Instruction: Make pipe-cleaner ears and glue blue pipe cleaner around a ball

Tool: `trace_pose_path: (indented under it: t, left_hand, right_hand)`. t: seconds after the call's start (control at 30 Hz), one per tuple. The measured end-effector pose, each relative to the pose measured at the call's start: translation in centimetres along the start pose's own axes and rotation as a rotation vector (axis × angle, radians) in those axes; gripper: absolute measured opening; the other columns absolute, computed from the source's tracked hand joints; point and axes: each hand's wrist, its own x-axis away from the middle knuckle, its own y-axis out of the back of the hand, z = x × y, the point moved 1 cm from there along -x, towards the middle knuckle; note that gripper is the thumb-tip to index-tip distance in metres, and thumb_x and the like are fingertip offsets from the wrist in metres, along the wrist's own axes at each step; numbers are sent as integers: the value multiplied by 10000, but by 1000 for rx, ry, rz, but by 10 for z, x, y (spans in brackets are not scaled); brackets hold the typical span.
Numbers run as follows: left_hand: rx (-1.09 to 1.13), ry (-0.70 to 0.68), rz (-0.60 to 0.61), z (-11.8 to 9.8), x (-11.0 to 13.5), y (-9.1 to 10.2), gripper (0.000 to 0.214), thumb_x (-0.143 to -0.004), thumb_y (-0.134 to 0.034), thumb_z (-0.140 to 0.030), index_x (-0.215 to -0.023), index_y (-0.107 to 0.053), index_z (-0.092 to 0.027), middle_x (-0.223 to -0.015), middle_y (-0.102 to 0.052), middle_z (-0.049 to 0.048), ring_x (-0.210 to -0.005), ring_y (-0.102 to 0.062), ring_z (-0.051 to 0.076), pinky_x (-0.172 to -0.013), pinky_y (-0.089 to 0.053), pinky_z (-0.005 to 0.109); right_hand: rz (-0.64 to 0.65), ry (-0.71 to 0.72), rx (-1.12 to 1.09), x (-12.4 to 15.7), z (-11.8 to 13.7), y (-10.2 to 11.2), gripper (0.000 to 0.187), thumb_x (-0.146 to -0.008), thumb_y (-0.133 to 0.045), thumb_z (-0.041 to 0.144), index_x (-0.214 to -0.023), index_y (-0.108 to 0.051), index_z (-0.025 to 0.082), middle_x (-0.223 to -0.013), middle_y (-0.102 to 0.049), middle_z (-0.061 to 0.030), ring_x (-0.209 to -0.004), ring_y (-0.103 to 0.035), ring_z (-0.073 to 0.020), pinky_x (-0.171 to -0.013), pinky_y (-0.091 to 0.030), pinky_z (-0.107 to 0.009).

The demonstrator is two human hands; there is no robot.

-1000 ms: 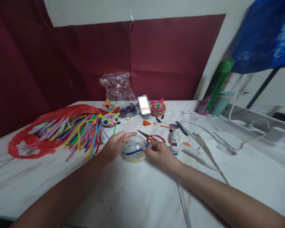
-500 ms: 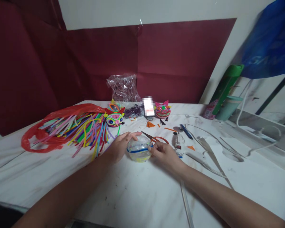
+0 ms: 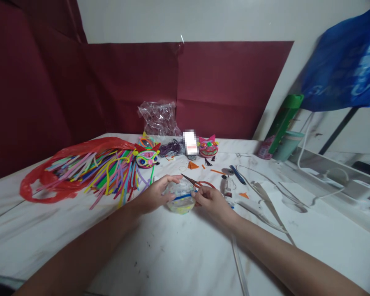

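A clear, rounded plastic container point(image 3: 180, 207) with yellowish marks low down sits on the table in front of me. A blue fuzzy strip point(image 3: 183, 196) runs across its near side. My left hand point(image 3: 160, 190) curves around the container's left side, thumb on the front and fingers over the top. At the right end of the strip, my right hand point(image 3: 208, 199) pinches it between thumb and fingers, against the container. Scissors point(image 3: 199, 183) with orange handles lie just behind, partly hidden by my right hand.
Colourful fuzzy strips point(image 3: 107, 172) spill from a red plastic bag point(image 3: 33, 193) at left. Decorated animal heads point(image 3: 146, 158) stand farther back. A glue gun point(image 3: 259, 213), a cable point(image 3: 280, 191), a blue cutter point(image 3: 239, 174) and orange scraps point(image 3: 193, 165) lie to the right.
My left hand has closed in around the container, its thumb now on the front near the blue strip. My right hand keeps its pinch. The whole view has shifted slightly.
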Motion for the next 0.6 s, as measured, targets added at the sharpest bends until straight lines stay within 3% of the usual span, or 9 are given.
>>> trace_pose_path:
  t: [0.23,0.4,0.6]
  left_hand:
    - [-95,-47,55,8,1,7,452,-743,-691,-227,-1166,-535,-254,-1452,-428,80,-1358,-356,298,-1106,-277,435]
    - [-120,-53,32,8,0,4,478,-751,-677,-191,-1198,-509,-209,-1436,-428,123,-1334,-378,292,-1089,-287,447]
    - [-137,-55,-4,3,-4,1,406,-713,-701,-200,-1076,-519,-215,-1342,-484,98,-1259,-444,275,-1030,-346,389]
  right_hand:
    - [0,-20,-17,-2,3,1,419,-792,-554,567,-612,-472,197,-580,-549,-6,-573,-493,-139,-564,-399,-259]
    - [3,-53,-26,-4,4,1,441,-763,-565,603,-614,-476,198,-580,-553,-10,-562,-492,-139,-557,-392,-260]
    - [7,-11,0,-2,1,0,408,-800,-551,550,-614,-466,198,-564,-525,10,-543,-468,-125,-523,-366,-238]
